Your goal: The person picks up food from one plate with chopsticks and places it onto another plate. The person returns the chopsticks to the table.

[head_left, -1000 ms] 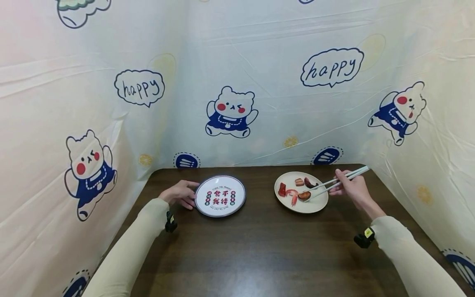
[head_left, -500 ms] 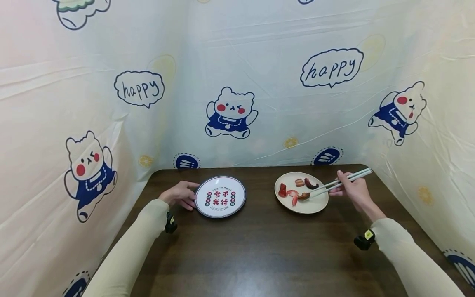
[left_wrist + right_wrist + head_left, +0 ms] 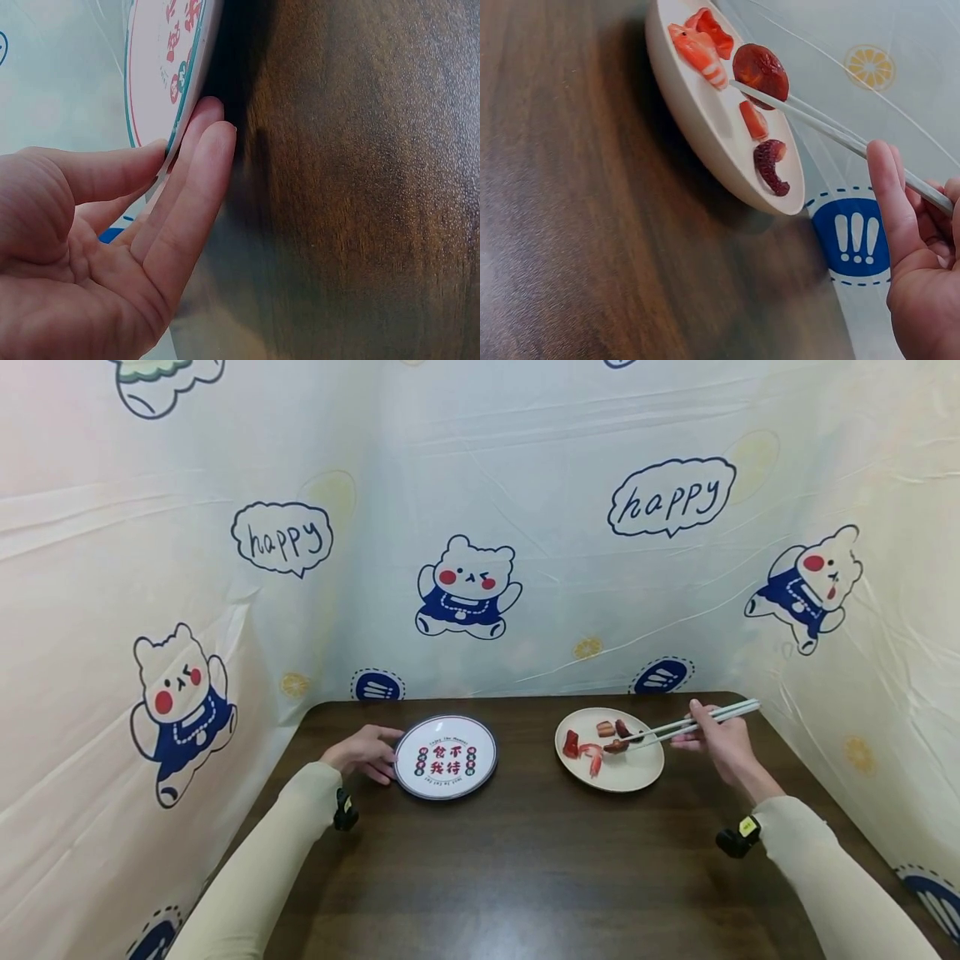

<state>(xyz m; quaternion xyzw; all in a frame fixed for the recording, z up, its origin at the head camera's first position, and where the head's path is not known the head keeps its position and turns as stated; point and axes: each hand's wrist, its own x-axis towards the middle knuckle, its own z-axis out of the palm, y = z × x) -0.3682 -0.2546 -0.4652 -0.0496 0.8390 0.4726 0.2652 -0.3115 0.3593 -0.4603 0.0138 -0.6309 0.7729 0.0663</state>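
Observation:
My left hand [image 3: 363, 752] pinches the rim of a white plate [image 3: 446, 758] with red and green printing, thumb on top and fingers underneath. In the left wrist view, that rim sits between the thumb and fingertips. On the right, my right hand [image 3: 722, 750] holds a pair of pale chopsticks [image 3: 738, 710]. Their tips grip a round, glossy brown slice [image 3: 759, 71], held tilted over a cream plate [image 3: 633, 777]. On this plate lie a shrimp [image 3: 592, 756], a red piece [image 3: 572, 743], a striped reddish block [image 3: 605, 727] and a dark curled tentacle [image 3: 769, 166].
Both plates stand near the far edge of a dark wooden table [image 3: 480, 877]. A pale printed cloth [image 3: 555, 585] hangs behind the table and along both sides. A dark camera is strapped to each wrist.
The brown slice has turned from lying flat to edge-on between the chopsticks and risen slightly. My right hand has shifted a little to the right. The left hand and its plate stay put.

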